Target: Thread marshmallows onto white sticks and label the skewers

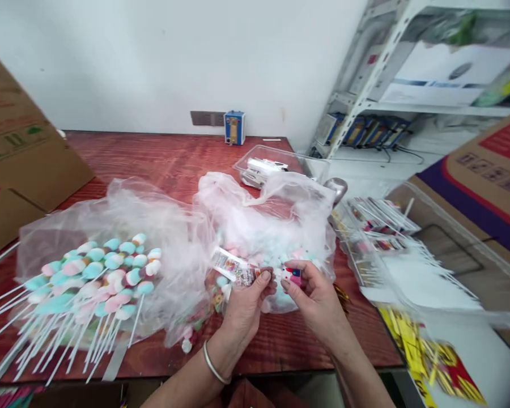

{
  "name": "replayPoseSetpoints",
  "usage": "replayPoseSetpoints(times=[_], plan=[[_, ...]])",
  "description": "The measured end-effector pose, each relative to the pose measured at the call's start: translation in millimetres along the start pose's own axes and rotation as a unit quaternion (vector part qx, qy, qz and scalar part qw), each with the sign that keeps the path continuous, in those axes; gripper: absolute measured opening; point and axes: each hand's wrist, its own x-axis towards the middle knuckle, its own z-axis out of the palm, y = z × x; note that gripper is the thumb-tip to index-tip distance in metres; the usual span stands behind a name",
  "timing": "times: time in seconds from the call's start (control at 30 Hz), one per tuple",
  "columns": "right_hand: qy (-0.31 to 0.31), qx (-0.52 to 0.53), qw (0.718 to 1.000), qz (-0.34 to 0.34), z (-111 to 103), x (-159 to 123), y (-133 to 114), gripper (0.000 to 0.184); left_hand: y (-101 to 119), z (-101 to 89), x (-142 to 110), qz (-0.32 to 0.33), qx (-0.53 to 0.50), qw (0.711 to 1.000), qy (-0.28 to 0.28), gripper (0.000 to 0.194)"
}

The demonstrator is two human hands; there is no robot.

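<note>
My left hand (244, 309) pinches one end of a small clear printed wrapper (233, 268) between thumb and fingers. My right hand (312, 294) grips the wrapper's other end, where a red and white sticker (292, 275) shows. Both hands hover over the near edge of a red-brown wooden table (165, 161), in front of a clear plastic bag (272, 226) filled with pastel candies. A silver bangle (212, 365) circles my left wrist.
At the left, several pastel marshmallow pops on white sticks (97, 277) lie on crumpled plastic. A clear tray (276, 165) sits behind the bag. Packaged sticks (382, 224) and yellow packets (425, 351) lie right. Cardboard boxes (21, 153) stand left, shelving (391, 73) at right.
</note>
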Motion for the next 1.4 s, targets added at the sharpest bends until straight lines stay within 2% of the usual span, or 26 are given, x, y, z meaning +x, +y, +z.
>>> replayPoseSetpoints(times=[0.13,0.27,0.37,0.47,0.57,0.67,0.73,0.83,1.0,1.1,1.17,1.23,1.3,1.4], plan=[[0.059,-0.01,0.998,0.021,5.6,-15.8,11.9,0.026,-5.6,-3.6,3.2,-0.005,0.071,0.997,0.003,0.038],[0.105,-0.034,0.994,0.02,10.9,-34.4,15.5,0.038,-10.9,-4.8,-2.7,-0.031,0.064,0.997,-0.01,0.04],[0.114,-0.034,0.993,0.012,11.6,-49.8,15.9,0.041,-15.0,-4.6,-12.1,-0.08,0.051,0.994,-0.05,0.038],[0.105,-0.044,0.993,0.002,6.4,-64.8,14.8,0.046,-20.7,-4.2,-20.6,-0.122,-0.009,0.989,-0.085,0.034],[0.158,-0.051,0.986,-0.005,-4.4,-80.1,10.6,0.051,-25.4,-3.1,-27.0,-0.129,-0.107,0.985,-0.052,0.028],[0.206,-0.086,0.972,-0.066,-13.9,-96.8,3.1,0.037,-27.3,-2.6,-34.3,-0.141,-0.161,0.976,-0.027,0.025],[0.2,-0.119,0.962,-0.143,-16.0,-107.3,-1.6,0.027,-28.0,-2.6,-40.7,-0.135,-0.171,0.975,-0.032,0.025],[0.178,-0.15,0.949,-0.213,-12.4,-117.3,-4.9,0.027,-29.0,-1.0,-51.3,-0.106,-0.153,0.981,-0.057,0.028],[0.138,-0.154,0.959,-0.193,-4.9,-119.1,1.0,0.021,-28.3,4.8,-69.5,-0.058,-0.097,0.991,-0.079,0.037],[0.142,-0.158,0.955,-0.206,-2.0,-123.9,6.9,0.021,-25.8,1.6,-81.8,-0.022,-0.034,0.994,-0.097,0.036],[0.146,-0.169,0.948,-0.225,1.6,-129.1,10.0,0.018,-22.9,-6.5,-89.5,-0.003,0.004,0.994,-0.105,0.035],[0.123,-0.172,0.947,-0.242,7.3,-133.1,10.4,0.014,-16.7,-19.8,-96.3,0.022,0.032,0.994,-0.105,0.035],[0.065,-0.15,0.953,-0.256,16.3,-134.0,5.6,0.013,-4.6,-38.3,-103.9,0.044,0.053,0.992,-0.104,0.035],[-0.013,-0.072,0.961,-0.265,39.9,-127.6,-12.9,0.015,27.1,-75.2,-120.3,0.079,0.053,0.991,-0.089,0.033]])
